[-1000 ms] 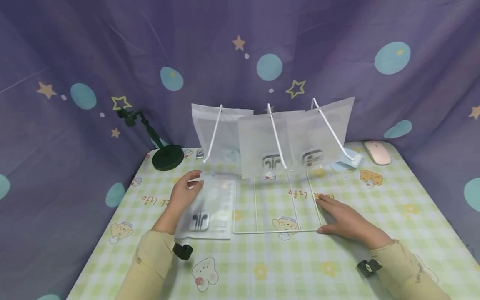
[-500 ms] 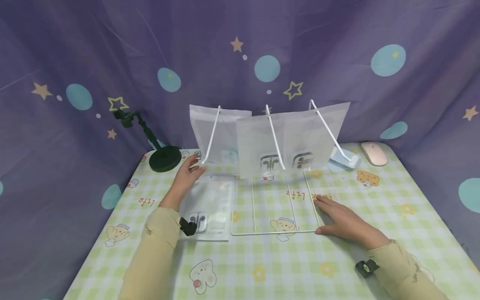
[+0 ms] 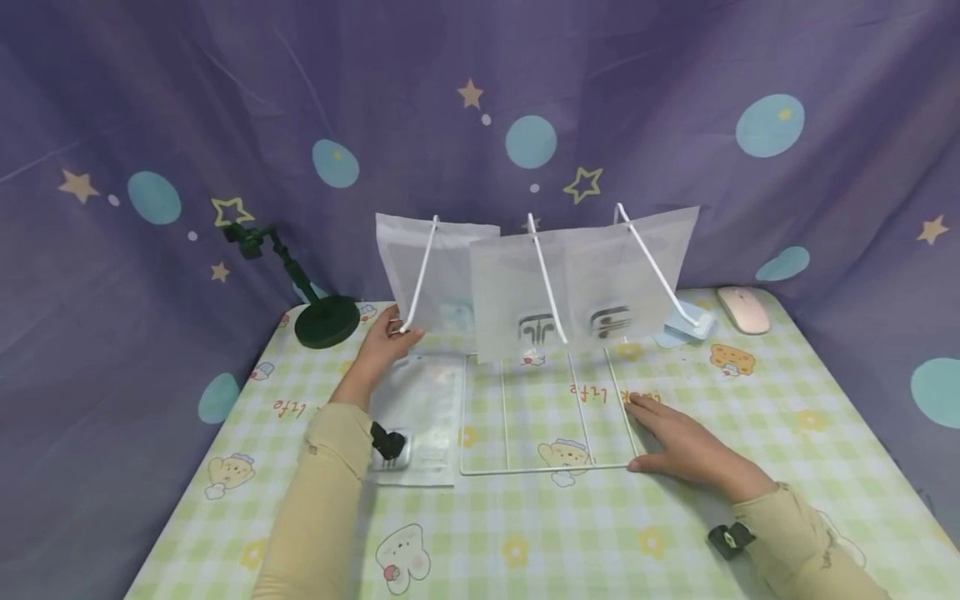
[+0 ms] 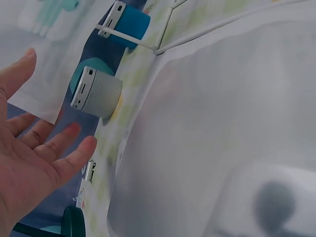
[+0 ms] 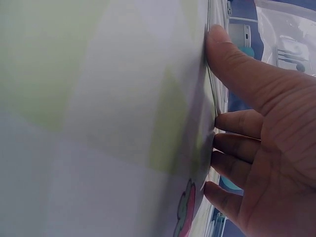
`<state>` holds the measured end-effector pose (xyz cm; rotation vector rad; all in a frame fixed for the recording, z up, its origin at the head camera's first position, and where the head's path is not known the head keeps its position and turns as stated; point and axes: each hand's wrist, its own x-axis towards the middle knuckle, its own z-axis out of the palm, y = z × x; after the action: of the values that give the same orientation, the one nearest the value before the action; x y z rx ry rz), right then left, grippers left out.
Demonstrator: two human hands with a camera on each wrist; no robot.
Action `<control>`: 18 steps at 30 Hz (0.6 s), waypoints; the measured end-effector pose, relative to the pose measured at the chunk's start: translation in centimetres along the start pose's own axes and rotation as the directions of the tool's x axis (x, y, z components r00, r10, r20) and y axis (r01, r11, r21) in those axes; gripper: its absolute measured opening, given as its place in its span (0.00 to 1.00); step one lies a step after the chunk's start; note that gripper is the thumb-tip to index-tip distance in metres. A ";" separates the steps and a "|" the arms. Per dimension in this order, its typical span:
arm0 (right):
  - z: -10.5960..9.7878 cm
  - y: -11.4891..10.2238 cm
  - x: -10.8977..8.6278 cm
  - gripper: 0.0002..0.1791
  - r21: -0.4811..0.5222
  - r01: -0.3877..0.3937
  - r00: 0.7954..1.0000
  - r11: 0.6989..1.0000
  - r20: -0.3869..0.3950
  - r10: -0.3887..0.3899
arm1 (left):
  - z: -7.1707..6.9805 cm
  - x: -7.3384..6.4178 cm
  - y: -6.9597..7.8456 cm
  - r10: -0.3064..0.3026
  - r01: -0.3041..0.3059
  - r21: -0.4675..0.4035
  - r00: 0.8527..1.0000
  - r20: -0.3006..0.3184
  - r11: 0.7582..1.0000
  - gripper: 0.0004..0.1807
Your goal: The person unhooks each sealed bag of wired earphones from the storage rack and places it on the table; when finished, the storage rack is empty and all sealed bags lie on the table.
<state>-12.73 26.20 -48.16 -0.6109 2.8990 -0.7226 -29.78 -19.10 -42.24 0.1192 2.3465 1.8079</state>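
A white wire rack (image 3: 543,471) stands on the table with clear zip bags hanging from its three prongs. At the left hanging bag (image 3: 442,262), my left hand (image 3: 380,346) is by the lower left corner. In the left wrist view that bag's edge (image 4: 52,94) passes between thumb and spread fingers, with no pinch on it. My right hand (image 3: 686,442) rests at the rack base's right front corner, fingers extended and touching the table. Earphones in cases show in the middle bag (image 3: 502,283) and right bag (image 3: 645,258). Another earphone bag (image 3: 431,400) lies flat under my left forearm.
A dark green stand (image 3: 327,321) is at the back left. A pink mouse (image 3: 744,310) and a light blue item (image 3: 684,327) lie at the back right. Behind the bags, the left wrist view shows a blue cylinder (image 4: 133,24) and a pale one (image 4: 102,94).
My left hand has moved forward and right from above the flat bag to the left hanging bag's lower corner. My right hand has stayed at the rack base.
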 end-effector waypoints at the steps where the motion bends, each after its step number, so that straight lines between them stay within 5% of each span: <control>1: 0.0 0.0 0.0 0.49 0.001 -0.001 1.000 1.000 -0.001 0.001 | 0.1 0.3 -0.5 0.002 -0.002 0.009 1.000 -0.007 1.000 0.42; 13: 0.1 -0.1 0.0 0.49 -0.003 0.020 1.000 1.000 -0.020 -0.020 | 1.7 -0.3 -1.2 0.022 -0.027 -0.153 0.999 -0.033 0.988 0.11; 18: 0.0 -0.1 0.0 0.49 0.005 0.010 1.000 1.000 -0.006 -0.010 | 2.5 -0.8 -1.0 0.035 -0.047 -0.181 0.997 -0.065 0.982 0.11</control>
<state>-12.71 26.14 -48.07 -0.6246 2.9007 -0.7346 -28.46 -17.14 -43.72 0.0887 2.2188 2.0644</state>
